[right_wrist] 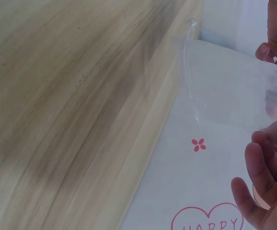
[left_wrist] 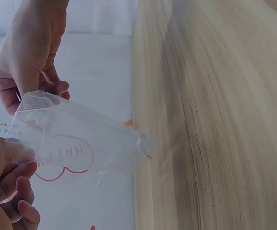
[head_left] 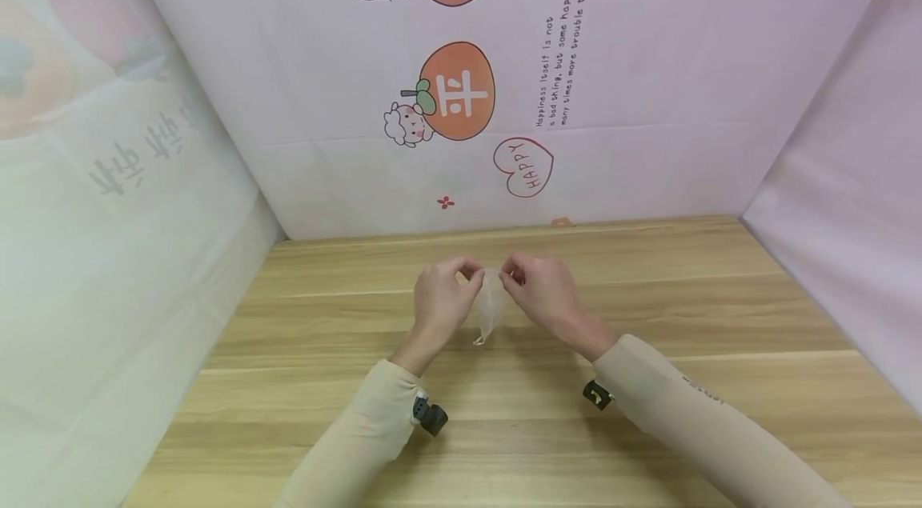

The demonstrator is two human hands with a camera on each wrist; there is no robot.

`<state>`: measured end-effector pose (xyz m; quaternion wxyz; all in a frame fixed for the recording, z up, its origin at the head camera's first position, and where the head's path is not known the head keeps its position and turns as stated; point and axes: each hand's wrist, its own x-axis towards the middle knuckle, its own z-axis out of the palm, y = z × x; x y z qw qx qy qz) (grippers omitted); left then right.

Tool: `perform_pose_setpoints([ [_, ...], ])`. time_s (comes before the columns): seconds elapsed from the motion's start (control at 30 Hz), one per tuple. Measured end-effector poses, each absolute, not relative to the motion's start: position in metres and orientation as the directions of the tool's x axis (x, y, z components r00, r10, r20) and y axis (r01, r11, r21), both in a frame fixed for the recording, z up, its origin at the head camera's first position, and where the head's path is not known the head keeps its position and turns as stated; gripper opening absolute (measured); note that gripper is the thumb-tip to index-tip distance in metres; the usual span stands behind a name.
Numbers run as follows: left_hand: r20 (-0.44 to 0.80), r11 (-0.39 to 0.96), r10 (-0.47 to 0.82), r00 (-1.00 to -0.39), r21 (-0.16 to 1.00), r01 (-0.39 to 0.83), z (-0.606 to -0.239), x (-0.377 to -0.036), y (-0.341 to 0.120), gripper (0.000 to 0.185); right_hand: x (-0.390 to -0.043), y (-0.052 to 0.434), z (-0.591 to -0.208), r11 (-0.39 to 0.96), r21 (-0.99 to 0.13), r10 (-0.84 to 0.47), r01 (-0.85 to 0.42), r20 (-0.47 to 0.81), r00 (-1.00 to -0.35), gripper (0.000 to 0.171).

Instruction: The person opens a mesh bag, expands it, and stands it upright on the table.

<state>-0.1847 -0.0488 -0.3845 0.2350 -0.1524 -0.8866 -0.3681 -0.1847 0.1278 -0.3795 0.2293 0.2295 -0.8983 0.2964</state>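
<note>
left hand (head_left: 441,302): middle of the head view, fingertips pinching the left top corner of a little see-through mesh pouch (head_left: 490,306). In the left wrist view this hand sits in the lower left corner with its fingers curled in on the fabric.

right hand (head_left: 543,294): just right of it, pinching the other top corner the same way. Fingers are curled, not flat.

pouch: hangs between the two hands, held up off the table (head_left: 648,308), top edge stretched between the pinches, bottom corner dangling toward the lower centre of the frame. It's sheer enough that the "HAPPY" heart print shows right through it in the left wrist view (left_wrist: 76,143).

inside the pouch: looks empty to me, nothing showing through the mesh.

progress guess: feels like early days. Pouch is picked up and held by its top, can't tell if the mouth is actually pulled open yet, too thin and blurry.

around: bare wooden tabletop, pale printed backdrop (head_left: 504,92) with cartoon oranges and cats filling the upper half, plain sheets left and right.
</note>
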Motion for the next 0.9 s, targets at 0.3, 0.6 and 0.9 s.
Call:
perform_pose_setpoints([
  [0.3,0.565,0.703,0.136,-0.814,0.524,0.481,-0.385,-0.184,-0.049,0.003,-0.186,0.129,-0.378,0.74,-0.416,-0.289,-0.529,0.514,-0.808,0.005],
  [0.6,0.616,0.73,0.156,-0.772,0.455,0.51,-0.379,-0.181,-0.048,0.003,-0.185,0.127,-0.367,0.746,-0.413,-0.311,-0.523,0.478,-0.822,0.011],
  [0.9,0.642,0.736,0.182,-0.745,0.414,0.536,-0.379,-0.181,-0.047,0.005,-0.186,0.128,-0.369,0.74,-0.412,-0.312,-0.532,0.491,-0.814,0.004],
])
